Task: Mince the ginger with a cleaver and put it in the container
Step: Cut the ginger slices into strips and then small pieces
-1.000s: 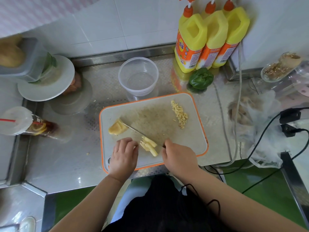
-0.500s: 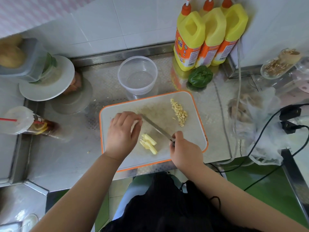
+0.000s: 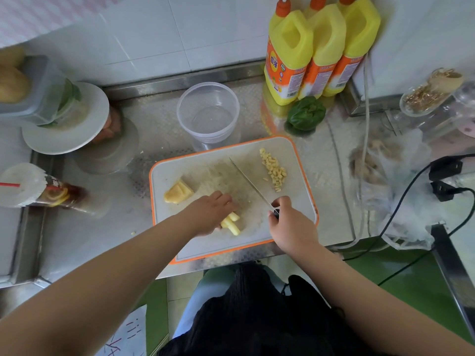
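On the orange-rimmed white cutting board (image 3: 295,201) lie a chunk of ginger (image 3: 178,194) at the left, several ginger strips (image 3: 231,223) near the front, and a pile of diced ginger (image 3: 273,170) at the right. My left hand (image 3: 209,214) rests on the strips, fingers curled over them. My right hand (image 3: 289,226) grips the handle of the cleaver (image 3: 249,181), whose blade points up-left over the board, seen edge-on. An empty clear plastic container (image 3: 208,113) stands just behind the board.
Three yellow detergent bottles (image 3: 318,50) and a green pepper (image 3: 305,114) stand at the back right. A white plate with covered food (image 3: 66,119) and an iced drink cup (image 3: 38,188) sit at the left. Cables and a plastic bag (image 3: 401,201) lie right.
My left hand came back from the ginger chunk down to the strips. The cleaver swung right, away from the chunk, with its blade now between the strips and the diced pile.
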